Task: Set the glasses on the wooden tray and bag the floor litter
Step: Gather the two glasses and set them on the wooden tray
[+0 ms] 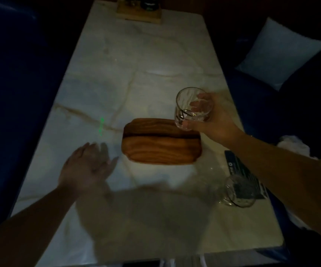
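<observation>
A wooden tray with a dark stripe lies in the middle of the pale marble table. My right hand grips a clear ribbed glass, held tilted just above the tray's far right corner. A second clear glass stands on the table near the right edge, under my right forearm. My left hand hovers flat and blurred over the table left of the tray, fingers spread, holding nothing. No floor litter shows in this dim view.
A dark card or booklet lies by the second glass. A light wooden stand with a dark item sits at the far end. Dark blue seats flank the table; a pale cushion and white crumpled cloth lie at right.
</observation>
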